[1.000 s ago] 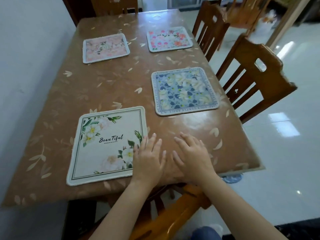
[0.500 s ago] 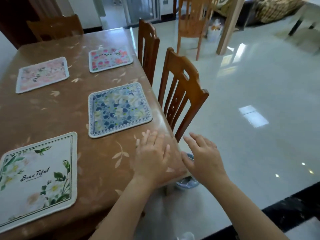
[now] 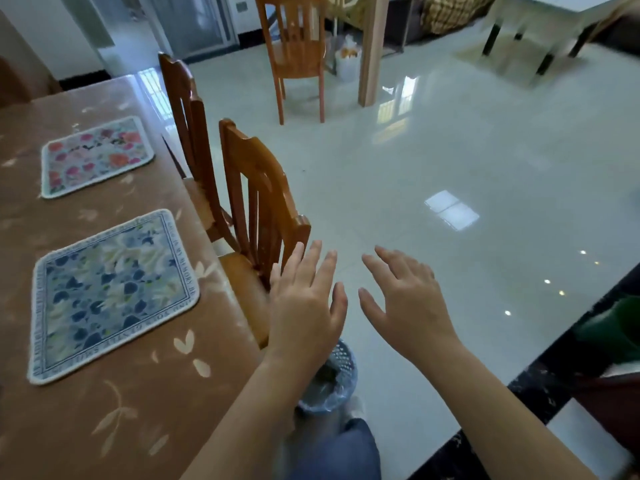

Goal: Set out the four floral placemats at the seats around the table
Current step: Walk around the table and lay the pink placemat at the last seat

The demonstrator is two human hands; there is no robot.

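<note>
Beside the brown leaf-patterned table (image 3: 114, 403), the left hand (image 3: 304, 306) and right hand (image 3: 408, 306) are held spread and empty. Only the blue floral placemat (image 3: 110, 292) and pink floral placemat (image 3: 95, 155) are seen, laid before the wooden chairs (image 3: 256, 209).

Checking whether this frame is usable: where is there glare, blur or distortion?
Head view: window glare on the floor and the table far edge; both hands slightly motion-soft; wide-angle bending tilts the chairs; blue mat readable.
</note>
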